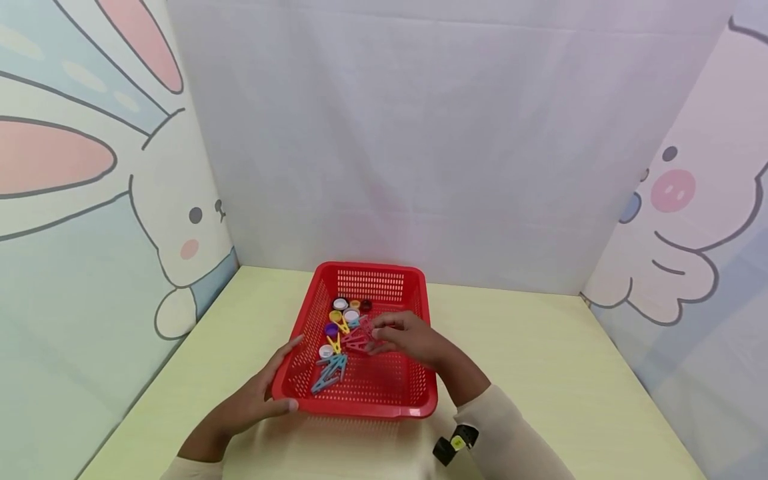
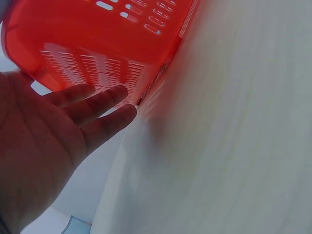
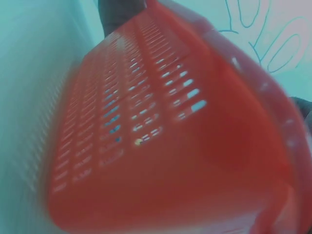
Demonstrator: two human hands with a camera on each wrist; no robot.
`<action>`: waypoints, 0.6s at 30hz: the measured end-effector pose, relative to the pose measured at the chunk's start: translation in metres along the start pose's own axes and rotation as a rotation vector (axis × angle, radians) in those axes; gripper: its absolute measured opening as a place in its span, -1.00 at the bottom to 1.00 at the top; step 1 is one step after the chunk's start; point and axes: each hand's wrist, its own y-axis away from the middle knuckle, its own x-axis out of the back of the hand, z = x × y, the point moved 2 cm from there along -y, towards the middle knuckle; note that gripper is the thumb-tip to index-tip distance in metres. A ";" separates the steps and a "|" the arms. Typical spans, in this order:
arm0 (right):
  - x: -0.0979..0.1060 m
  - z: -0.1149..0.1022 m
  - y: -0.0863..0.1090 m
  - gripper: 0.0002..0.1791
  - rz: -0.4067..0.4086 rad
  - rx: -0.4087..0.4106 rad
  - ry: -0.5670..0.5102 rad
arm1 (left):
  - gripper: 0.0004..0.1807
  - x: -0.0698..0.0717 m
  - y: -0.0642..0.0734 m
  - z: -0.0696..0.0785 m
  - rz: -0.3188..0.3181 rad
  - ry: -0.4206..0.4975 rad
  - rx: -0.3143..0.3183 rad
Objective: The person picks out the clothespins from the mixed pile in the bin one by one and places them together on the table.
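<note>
A red plastic basket (image 1: 384, 408) with slotted walls stands on the table. My left hand (image 1: 252, 403) is at its left front corner, thumb by the front rim. In the left wrist view, that hand's fingers (image 2: 105, 122) extend beside the basket's outer wall (image 2: 92, 39). Over the basket's right half is my right hand (image 1: 411, 340), thumb and fingers apart near pink clothespins (image 1: 357, 341); no held thing shows. Blue clothespins (image 1: 330, 372) and yellow clothespins (image 1: 335, 344) lie toward the left. The right wrist view shows mostly the basket's wall (image 3: 195, 161), hiding the right hand's fingers.
Several bottle caps lie in the basket's left and back part, among them a purple cap (image 1: 331, 329) and a white cap (image 1: 326, 351). A pale yellow table (image 1: 528, 360) extends around it, with a grey-white cloth wall (image 1: 420, 147) behind and cartoon-printed panels at both sides.
</note>
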 end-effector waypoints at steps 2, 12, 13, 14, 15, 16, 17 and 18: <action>0.002 -0.001 0.003 -0.68 0.004 0.016 0.020 | 0.28 0.000 0.000 0.001 0.006 -0.007 0.002; 0.016 -0.003 0.021 -0.70 0.125 0.114 0.129 | 0.28 -0.001 0.001 0.004 -0.005 -0.020 -0.040; 0.017 -0.003 0.023 -0.71 0.142 0.124 0.132 | 0.28 -0.001 0.000 0.004 -0.005 -0.022 -0.040; 0.019 -0.004 0.025 -0.70 0.155 0.134 0.129 | 0.28 -0.001 0.000 0.004 -0.004 -0.023 -0.041; 0.021 -0.004 0.028 -0.68 0.165 0.142 0.124 | 0.28 -0.001 0.000 0.004 -0.004 -0.025 -0.040; 0.023 -0.004 0.030 -0.67 0.175 0.149 0.121 | 0.28 -0.001 0.000 0.004 -0.003 -0.025 -0.038; 0.025 -0.004 0.032 -0.65 0.184 0.153 0.115 | 0.28 -0.001 0.001 0.004 -0.004 -0.023 -0.037; 0.027 -0.004 0.034 -0.64 0.191 0.160 0.114 | 0.28 -0.001 0.001 0.004 -0.005 -0.021 -0.035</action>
